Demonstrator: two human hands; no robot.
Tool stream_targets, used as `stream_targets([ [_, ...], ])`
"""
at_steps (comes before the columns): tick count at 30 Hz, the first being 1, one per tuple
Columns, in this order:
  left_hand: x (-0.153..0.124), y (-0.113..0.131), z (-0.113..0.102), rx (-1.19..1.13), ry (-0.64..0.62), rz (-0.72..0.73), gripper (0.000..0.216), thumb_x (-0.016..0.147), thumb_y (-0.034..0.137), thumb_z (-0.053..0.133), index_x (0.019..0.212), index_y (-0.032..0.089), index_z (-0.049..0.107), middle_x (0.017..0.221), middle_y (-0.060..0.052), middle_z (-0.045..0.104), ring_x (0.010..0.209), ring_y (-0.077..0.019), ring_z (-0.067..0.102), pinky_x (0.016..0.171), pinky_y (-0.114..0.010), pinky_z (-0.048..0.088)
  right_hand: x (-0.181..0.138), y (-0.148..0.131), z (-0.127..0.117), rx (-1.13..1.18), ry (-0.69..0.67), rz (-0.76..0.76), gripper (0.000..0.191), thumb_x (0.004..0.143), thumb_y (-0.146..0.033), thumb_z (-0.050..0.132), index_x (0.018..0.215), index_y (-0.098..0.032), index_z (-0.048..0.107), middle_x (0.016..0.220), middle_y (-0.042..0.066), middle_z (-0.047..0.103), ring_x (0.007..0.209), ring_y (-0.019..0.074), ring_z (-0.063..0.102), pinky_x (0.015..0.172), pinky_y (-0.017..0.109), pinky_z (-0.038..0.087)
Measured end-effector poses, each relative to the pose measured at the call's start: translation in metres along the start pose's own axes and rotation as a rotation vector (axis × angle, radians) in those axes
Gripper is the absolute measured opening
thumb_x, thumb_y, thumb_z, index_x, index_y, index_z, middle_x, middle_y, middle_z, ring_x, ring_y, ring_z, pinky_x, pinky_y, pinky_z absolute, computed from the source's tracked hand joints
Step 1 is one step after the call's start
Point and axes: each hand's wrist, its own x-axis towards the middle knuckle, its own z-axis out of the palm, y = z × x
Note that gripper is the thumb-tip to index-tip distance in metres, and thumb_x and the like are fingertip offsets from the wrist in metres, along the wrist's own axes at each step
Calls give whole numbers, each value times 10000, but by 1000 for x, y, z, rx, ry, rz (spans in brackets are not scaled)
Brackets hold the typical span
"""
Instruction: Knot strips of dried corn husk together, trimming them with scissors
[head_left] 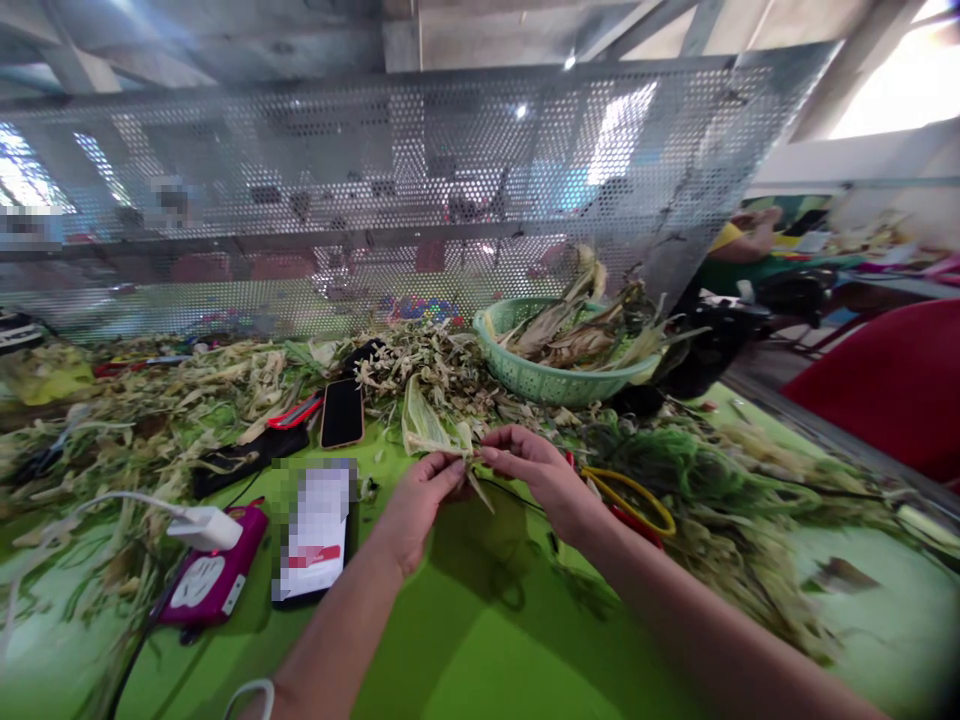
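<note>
Between my hands is a pale corn husk piece (427, 425), its wide end fanned out up and to the left and a narrow tip pointing down. My left hand (416, 500) pinches its gathered part between thumb and fingers. From the right, my right hand (544, 475) closes thumb and forefinger at the same spot; whatever small strand lies in that pinch is too fine to make out. Just right of my right hand lie yellow-handled scissors or pliers (637, 500), partly hidden by the wrist.
A green basket (555, 380) of dried husks stands behind. Husk scraps (420, 350) cover the back and both sides. To the left lie a dark phone (343, 413), a lit phone (319, 535), a red cutter (296, 411) and a magenta power box (217, 570). A perforated metal screen (337, 200) rises behind.
</note>
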Motion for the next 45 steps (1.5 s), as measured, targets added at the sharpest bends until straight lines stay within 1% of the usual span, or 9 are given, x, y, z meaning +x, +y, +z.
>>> stream_targets([
  [4, 0, -1, -2, 45, 8, 1, 307, 744, 337, 712, 994, 161, 684, 926, -56, 675, 804, -132, 565, 773, -265, 440, 1, 4, -1, -83, -35, -6, 322, 685, -453, 726, 689, -166, 580, 619, -37, 511, 572, 103, 436, 563, 246, 329],
  [11, -1, 3, -2, 154, -77, -11, 327, 710, 369, 739, 942, 143, 695, 774, -22, 618, 690, -106, 494, 675, -240, 386, 9, 13, -9, -190, 32, -107, 315, 692, -463, 711, 685, -172, 590, 614, -31, 519, 580, 111, 434, 562, 247, 341],
  [16, -1, 3, -5, 191, -120, -14, 296, 706, 350, 744, 904, 131, 708, 760, -22, 608, 666, -95, 468, 660, -234, 368, 10, 12, -9, -188, 55, -98, 329, 697, -472, 703, 662, -177, 564, 585, -36, 513, 547, 108, 429, 540, 249, 330],
  [20, 2, 1, -6, 150, -62, -11, 312, 699, 346, 746, 901, 112, 703, 787, -45, 638, 678, -104, 490, 660, -239, 380, 10, 10, -11, -214, 99, -171, 271, 722, -428, 692, 781, -185, 587, 656, -29, 536, 594, 118, 449, 562, 248, 346],
  [24, 3, 3, -4, 70, 57, 14, 301, 677, 315, 763, 901, 129, 686, 784, -35, 637, 709, -116, 534, 681, -248, 408, 6, 5, -10, -292, 201, -233, 294, 735, -416, 694, 903, -206, 576, 608, -53, 457, 557, 118, 400, 521, 241, 314],
  [30, 0, 4, -1, -24, 54, 5, 340, 678, 297, 757, 966, 139, 669, 866, -50, 658, 754, -130, 567, 717, -265, 423, -3, 7, 2, -435, -44, -232, 230, 766, -413, 659, 724, -190, 624, 737, 19, 601, 718, 170, 525, 655, 279, 398],
  [33, 0, 2, -2, -11, 48, -10, 339, 683, 285, 743, 984, 150, 666, 870, -42, 660, 716, -114, 549, 703, -257, 410, -3, 9, 4, -475, -39, -224, 193, 752, -374, 674, 714, -190, 628, 728, 18, 607, 704, 168, 529, 646, 280, 402],
  [39, -2, 5, -2, 77, 58, 3, 246, 712, 351, 705, 832, 145, 644, 714, 6, 569, 617, -86, 463, 622, -238, 359, -4, 11, 4, -374, -70, -129, 185, 801, -381, 607, 762, -204, 568, 655, -25, 514, 506, 112, 444, 452, 233, 358],
  [45, -3, 8, -1, 270, 113, 70, 347, 725, 491, 671, 785, 155, 609, 598, 46, 436, 543, -82, 351, 539, -246, 260, -7, 8, 5, -540, -122, -309, 102, 850, -279, 564, 771, -217, 544, 693, -10, 584, 642, 149, 545, 616, 265, 415],
])
